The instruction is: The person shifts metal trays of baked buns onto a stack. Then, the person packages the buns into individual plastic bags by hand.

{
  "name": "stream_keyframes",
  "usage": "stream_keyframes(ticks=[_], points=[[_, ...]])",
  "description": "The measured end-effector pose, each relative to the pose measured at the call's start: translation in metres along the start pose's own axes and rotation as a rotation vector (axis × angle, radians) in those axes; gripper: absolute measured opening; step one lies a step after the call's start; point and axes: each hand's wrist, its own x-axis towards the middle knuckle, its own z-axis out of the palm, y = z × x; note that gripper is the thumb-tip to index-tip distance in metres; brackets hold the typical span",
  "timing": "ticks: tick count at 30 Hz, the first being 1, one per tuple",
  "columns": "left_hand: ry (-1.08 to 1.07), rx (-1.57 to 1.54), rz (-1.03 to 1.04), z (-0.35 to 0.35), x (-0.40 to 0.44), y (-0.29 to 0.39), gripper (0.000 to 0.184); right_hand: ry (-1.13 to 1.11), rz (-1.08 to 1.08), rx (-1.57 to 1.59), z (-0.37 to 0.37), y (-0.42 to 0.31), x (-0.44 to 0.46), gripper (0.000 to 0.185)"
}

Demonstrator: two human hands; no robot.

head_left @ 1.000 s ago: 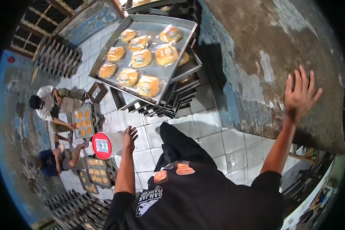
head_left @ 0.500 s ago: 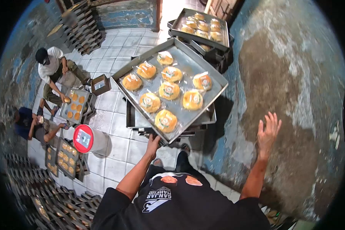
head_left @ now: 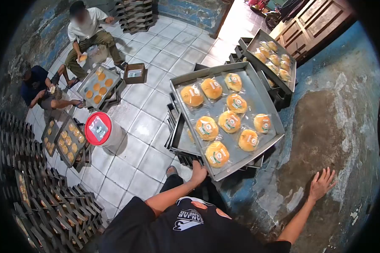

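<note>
Tiled floor (head_left: 143,126), tray (head_left: 255,98) (buns (head_left: 229,121) aboard), long axis far-left to near-right.

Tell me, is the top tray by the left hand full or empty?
Neither: it is partly full. Nine wrapped buns lie in the top tray, and bare metal shows between and beside them.

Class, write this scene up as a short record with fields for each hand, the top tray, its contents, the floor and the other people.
Left hand: at the top tray's near corner; exact grip unclear
Right hand: fingers spread at the wall; contact unclear
Top tray: metal, askew over a stack of trays
Contents: nine wrapped buns
Floor: pale tiles; red-lidded bucket
Other people: two, seated; one white shirt, one dark blue shirt
</note>
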Motion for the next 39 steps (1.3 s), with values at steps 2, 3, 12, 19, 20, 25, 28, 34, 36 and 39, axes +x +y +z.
stream_keyframes(ticks=[2, 3, 12, 19, 20, 25, 28, 34, 36, 39], points=[[-0.021, 0.077, -0.012, -0.003, -0.001, 0.002, 0.049, -0.002, 0.004, -0.005, -0.001, -0.001, -0.004, 0.029], [-0.012, 0.05, 0.015, -0.003, 0.0, 0.007, 0.048, -0.045, 0.005, -0.017, -0.004, -0.004, -0.007, 0.029], [0.126, 0.188, 0.147, -0.056, 0.052, 0.012, 0.047, -0.057, -0.043, -0.019, -0.004, 0.0, -0.014, 0.032], [-0.097, 0.233, 0.176, -0.22, 0.178, 0.022, 0.036, -0.074, -0.014, 0.048, -0.01, -0.002, -0.014, 0.03], [-0.049, 0.196, 0.043, -0.229, 0.172, 0.063, 0.033, -0.057, -0.016, 0.057, -0.007, -0.001, -0.017, 0.029], [0.18, 0.185, 0.035, -0.277, 0.139, 0.142, 0.073, 0.008, 0.032, 0.123, 0.005, 0.001, -0.027, 0.025], [0.215, 0.168, -0.065, -0.295, 0.112, 0.13, 0.073, 0.006, 0.091, 0.096, 0.01, -0.005, -0.034, 0.025], [0.172, 0.092, -0.048, -0.28, 0.089, 0.136, 0.067, 0.064, 0.176, 0.018, 0.022, -0.015, -0.033, 0.024], [0.158, 0.005, 0.026, -0.27, 0.096, 0.145, 0.065, 0.105, 0.205, -0.004, 0.029, -0.019, -0.03, 0.025], [0.177, -0.074, 0.072, -0.253, 0.102, 0.162, 0.062, 0.034, 0.244, -0.064, 0.016, -0.035, -0.021, 0.023]])
